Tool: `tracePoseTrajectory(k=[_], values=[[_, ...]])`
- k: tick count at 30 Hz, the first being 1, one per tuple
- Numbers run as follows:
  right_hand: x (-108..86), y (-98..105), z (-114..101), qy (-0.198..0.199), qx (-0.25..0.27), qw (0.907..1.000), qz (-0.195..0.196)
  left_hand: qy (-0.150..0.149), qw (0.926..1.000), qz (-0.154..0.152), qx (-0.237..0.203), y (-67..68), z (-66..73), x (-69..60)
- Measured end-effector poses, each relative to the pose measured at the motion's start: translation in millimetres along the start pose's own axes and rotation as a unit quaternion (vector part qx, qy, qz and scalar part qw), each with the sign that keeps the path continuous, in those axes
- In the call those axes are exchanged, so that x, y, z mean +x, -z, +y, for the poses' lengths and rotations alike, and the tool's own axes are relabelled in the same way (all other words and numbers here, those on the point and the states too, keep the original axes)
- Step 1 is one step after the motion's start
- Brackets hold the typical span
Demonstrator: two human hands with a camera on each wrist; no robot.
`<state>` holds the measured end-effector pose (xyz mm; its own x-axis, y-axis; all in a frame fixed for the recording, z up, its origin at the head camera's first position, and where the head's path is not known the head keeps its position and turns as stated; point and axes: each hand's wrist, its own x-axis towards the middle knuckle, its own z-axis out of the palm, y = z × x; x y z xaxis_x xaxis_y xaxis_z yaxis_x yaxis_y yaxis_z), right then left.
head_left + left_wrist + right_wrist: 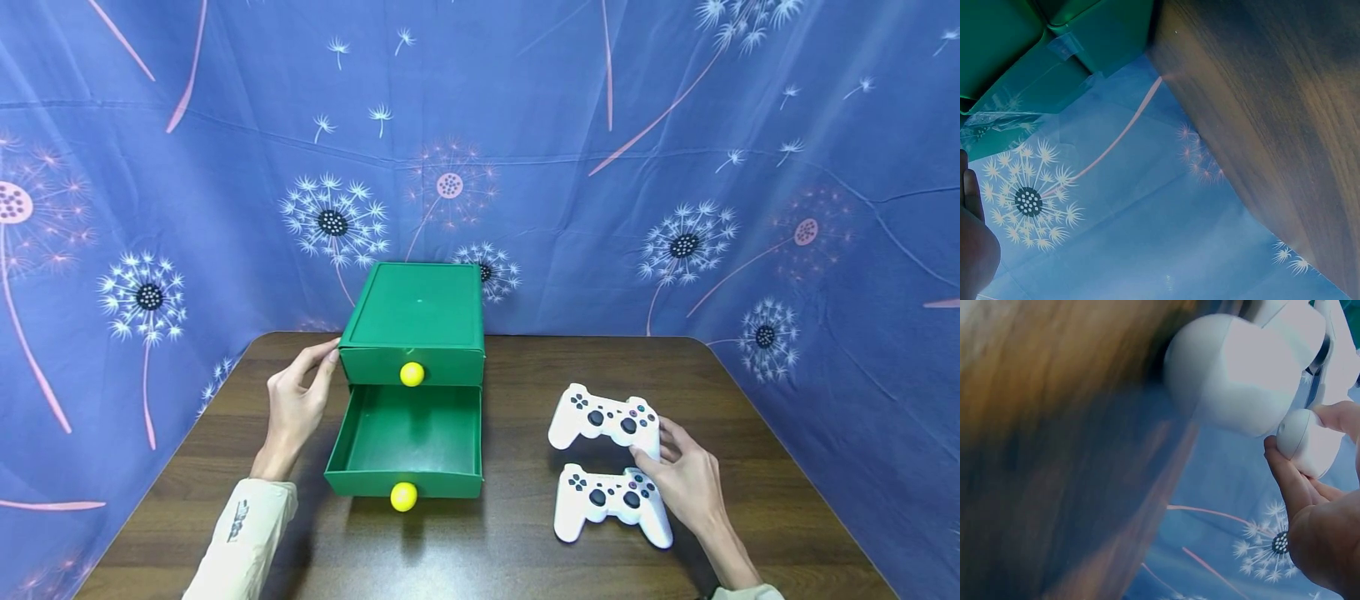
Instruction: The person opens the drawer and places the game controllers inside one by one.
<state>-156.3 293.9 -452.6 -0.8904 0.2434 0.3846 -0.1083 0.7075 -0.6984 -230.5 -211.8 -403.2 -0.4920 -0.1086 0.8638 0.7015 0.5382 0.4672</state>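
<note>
A green two-drawer box stands on the table, its lower drawer pulled out with nothing visible inside. The upper drawer is closed; each drawer front has a round yellow knob. My left hand touches the box's left front corner with thumb and fingertips. On the right, my right hand pinches the right grip of a white game controller, thumb on top and fingers beneath. That controller appears raised off the table. Just in front of it lies a second white game controller, which looms large in the right wrist view.
The dark wooden table carries all of this. Behind and at both sides hangs a blue cloth printed with dandelions. Clear tape shows on the box's side in the left wrist view.
</note>
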Motion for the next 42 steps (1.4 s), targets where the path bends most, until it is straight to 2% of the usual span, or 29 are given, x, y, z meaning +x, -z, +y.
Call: tracePoseTrajectory(k=[13,28,37,42], values=[[-7.4,-0.9,-19.3,0.005,0.030,0.9995,0.013,-0.003,0.9999,0.012,0.005,-1.9,4.0,1.1],[-17.9,-4.0,-54.3,0.017,0.080,0.9966,0.017,-0.004,0.9999,0.014,0.006,-2.6,-0.1,-0.2],[-23.2,-7.2,-70.2,0.015,0.110,0.9938,0.003,-0.008,0.9999,0.011,0.004,-2.4,9.7,2.1],[-24.9,-10.0,-77.1,0.012,0.119,0.9928,-0.003,-0.008,0.9999,0.010,0.005,-2.2,4.4,0.7]])
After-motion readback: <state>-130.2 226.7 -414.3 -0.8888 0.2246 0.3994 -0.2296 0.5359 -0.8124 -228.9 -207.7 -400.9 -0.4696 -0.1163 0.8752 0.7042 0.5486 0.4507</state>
